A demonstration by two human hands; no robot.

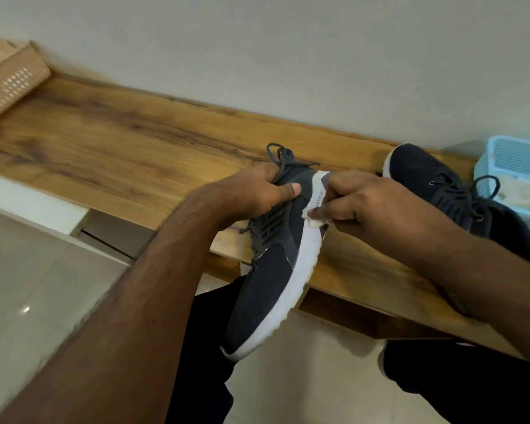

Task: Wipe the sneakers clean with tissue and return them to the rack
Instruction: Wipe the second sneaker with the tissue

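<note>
In the head view, a dark sneaker (276, 264) with a white sole is being held tilted over the near edge of the wooden table (110, 154), toe pointing toward the person, the left hand (257, 191) being closed in a grip around its laced upper. A wad of tissue (314, 218) is being pinched by the right hand (361, 206) and pressed against the sole near the heel. The second sneaker (441, 191) is lying on the table toward its right end, just beside a blue basket (508, 166), while a tan basket (10, 78) is sitting at the far left corner.

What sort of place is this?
Probably a home entryway or utility corner: a wooden shelf against a plain wall, plastic storage baskets at its ends, and a tiled floor.
</note>
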